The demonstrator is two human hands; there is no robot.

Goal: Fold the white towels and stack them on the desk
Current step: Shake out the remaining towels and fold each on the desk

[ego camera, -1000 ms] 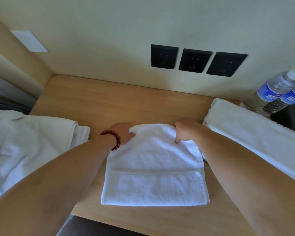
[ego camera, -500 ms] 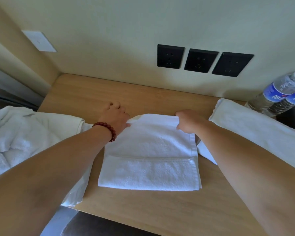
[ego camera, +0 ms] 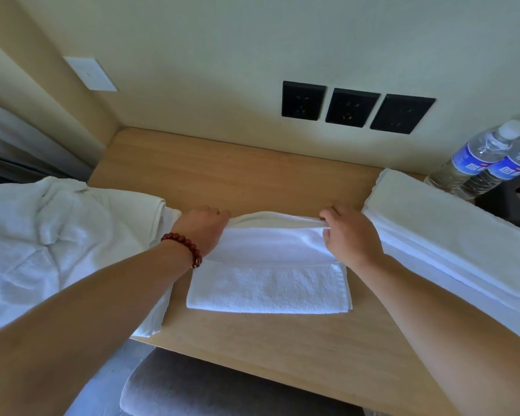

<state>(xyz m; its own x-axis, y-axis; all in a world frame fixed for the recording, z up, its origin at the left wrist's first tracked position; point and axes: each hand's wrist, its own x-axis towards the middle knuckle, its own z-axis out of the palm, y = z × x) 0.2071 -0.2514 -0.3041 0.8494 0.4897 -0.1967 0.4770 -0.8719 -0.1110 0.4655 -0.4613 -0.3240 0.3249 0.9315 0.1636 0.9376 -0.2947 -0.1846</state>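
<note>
Both of my hands grip the far edge of the folded white towel [ego camera: 267, 277] that lies in the middle of the wooden desk [ego camera: 237, 172]. With my left hand [ego camera: 203, 229] I hold its far left corner, fingers curled over the fold, a bracelet of dark red beads [ego camera: 184, 247] on that wrist. With my right hand [ego camera: 350, 232] I pinch the far right corner, thumb on top of the cloth. The far edge is lifted a little off the desk between my hands; the near part lies flat, close to the desk's front edge. A stack of folded white towels [ego camera: 451, 235] sits just beside it on my right. A heap of loose white towels [ego camera: 57, 241] lies on my left, hanging over the desk's side. Two water bottles [ego camera: 490, 157] stand at the far right, and three black sockets [ego camera: 353, 108] sit in the wall behind.
</note>
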